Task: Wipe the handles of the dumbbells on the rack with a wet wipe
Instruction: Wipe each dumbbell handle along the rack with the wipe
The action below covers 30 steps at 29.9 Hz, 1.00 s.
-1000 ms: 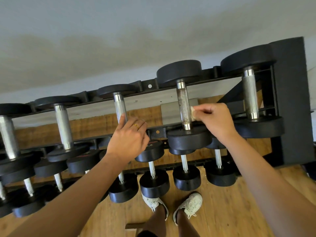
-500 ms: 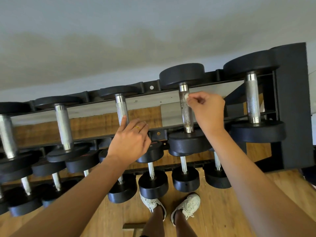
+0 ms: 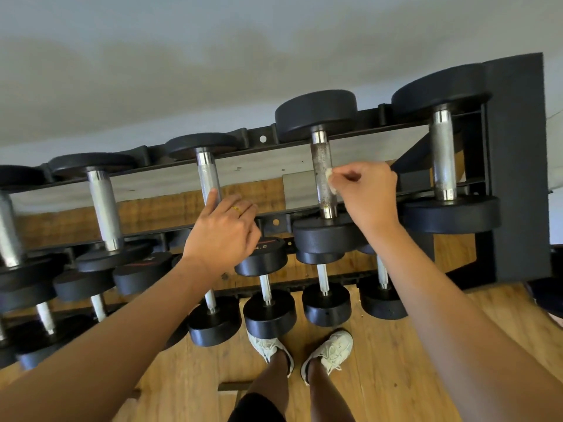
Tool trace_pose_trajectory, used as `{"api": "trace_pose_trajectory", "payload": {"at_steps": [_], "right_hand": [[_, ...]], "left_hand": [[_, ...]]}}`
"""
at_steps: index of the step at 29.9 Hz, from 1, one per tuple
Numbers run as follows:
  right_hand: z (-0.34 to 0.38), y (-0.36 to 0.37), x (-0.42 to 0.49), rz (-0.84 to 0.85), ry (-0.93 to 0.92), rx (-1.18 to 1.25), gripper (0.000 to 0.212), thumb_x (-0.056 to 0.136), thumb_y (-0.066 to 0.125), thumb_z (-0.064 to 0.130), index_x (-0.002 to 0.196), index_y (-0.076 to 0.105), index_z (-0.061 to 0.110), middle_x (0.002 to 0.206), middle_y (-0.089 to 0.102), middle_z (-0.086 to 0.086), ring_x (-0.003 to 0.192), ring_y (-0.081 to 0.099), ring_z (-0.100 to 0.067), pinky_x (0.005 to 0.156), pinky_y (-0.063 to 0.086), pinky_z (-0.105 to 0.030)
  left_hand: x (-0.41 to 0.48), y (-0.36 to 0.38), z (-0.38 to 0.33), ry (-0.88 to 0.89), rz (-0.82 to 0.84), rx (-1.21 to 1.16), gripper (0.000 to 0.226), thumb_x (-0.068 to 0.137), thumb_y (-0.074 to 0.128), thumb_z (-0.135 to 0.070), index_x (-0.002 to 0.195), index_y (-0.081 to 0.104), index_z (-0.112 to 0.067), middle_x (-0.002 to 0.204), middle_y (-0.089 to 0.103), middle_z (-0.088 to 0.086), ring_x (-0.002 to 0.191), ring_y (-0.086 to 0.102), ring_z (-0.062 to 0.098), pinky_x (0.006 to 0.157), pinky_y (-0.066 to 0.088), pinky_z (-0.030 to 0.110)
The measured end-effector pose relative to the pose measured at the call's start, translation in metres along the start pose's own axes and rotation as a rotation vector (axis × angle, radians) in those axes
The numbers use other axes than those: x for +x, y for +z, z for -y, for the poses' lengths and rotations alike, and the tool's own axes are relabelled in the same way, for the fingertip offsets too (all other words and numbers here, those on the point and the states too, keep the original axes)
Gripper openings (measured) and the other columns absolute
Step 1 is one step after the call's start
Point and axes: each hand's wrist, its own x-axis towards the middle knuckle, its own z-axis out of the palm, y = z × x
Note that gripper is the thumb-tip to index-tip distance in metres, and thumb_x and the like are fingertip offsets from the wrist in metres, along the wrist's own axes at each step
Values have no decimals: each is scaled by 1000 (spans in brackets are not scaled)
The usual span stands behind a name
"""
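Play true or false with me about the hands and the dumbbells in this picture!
1. The right hand presses a wet wipe against a dumbbell handle. True.
2. The left hand holds a second wipe. False: no wipe shows in it; its fingers rest on the next handle.
3. The handle being wiped looks duller and more speckled than its neighbours. True.
4. The person is barefoot. False: they wear pale sneakers.
5. The floor is wooden. True.
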Motion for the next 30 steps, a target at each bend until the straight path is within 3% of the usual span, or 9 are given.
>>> {"api": "trace_pose_trajectory", "payload": {"at_steps": [4, 8, 12, 16, 21, 23, 26, 30], "right_hand": [[5, 2, 15, 5, 2, -1, 10, 91, 71, 13, 98, 78, 12, 92, 75, 3, 84, 69, -4, 85, 54, -19], [-13, -13, -14, 181, -53, -169, 8, 89, 73, 16, 95, 79, 15, 92, 76, 6, 80, 64, 3, 90, 51, -20], [-10, -18, -11, 245, -67, -215, 8, 89, 74, 16, 95, 79, 16, 92, 75, 7, 77, 60, 8, 83, 41, -1], [0, -19, 1, 249, 3, -172, 9, 87, 76, 16, 96, 79, 14, 87, 72, 10, 78, 62, 5, 80, 47, -10], [-2, -29, 3, 452, 106, -249, 10, 84, 79, 15, 94, 79, 18, 81, 66, 17, 80, 61, 3, 74, 44, -9], [0, -31, 6, 396, 95, -178, 12, 85, 77, 15, 97, 78, 16, 84, 68, 15, 80, 62, 5, 68, 44, -6], [9, -23, 16, 114, 50, 17, 14, 87, 75, 15, 101, 76, 17, 91, 71, 13, 81, 64, 8, 72, 46, -2], [26, 6, 34, -133, -76, 19, 7, 90, 72, 17, 93, 75, 22, 78, 68, 16, 77, 67, 3, 75, 50, -8]], "left_hand": [[-1, 1, 0, -5, -16, 5, 47, 98, 37, -28, 118, 75, -9, 121, 74, 9, 124, 63, 28, 116, 36, 61], [-2, 1, 0, -8, -28, 10, 48, 99, 36, -28, 118, 75, -8, 120, 74, 10, 123, 63, 28, 116, 36, 61], [-2, 2, 0, -4, -29, 5, 48, 99, 36, -29, 118, 75, -8, 120, 74, 10, 123, 63, 29, 117, 35, 60], [-2, 2, -1, -8, -51, -8, 48, 98, 36, -28, 117, 75, -8, 119, 74, 11, 122, 64, 30, 116, 35, 60], [-2, 2, 0, -11, -56, -15, 48, 98, 36, -28, 116, 75, -7, 118, 74, 12, 121, 63, 31, 115, 38, 60], [-2, 2, 0, -5, -59, -12, 48, 99, 35, -28, 116, 75, -7, 117, 74, 11, 121, 63, 31, 115, 38, 60], [-2, 2, 0, -7, -59, -17, 49, 98, 35, -29, 117, 75, -7, 118, 74, 11, 121, 63, 30, 115, 38, 60], [-2, 3, 0, -11, -37, -30, 51, 99, 34, -31, 119, 74, -8, 120, 73, 10, 123, 62, 30, 115, 38, 60]]}}
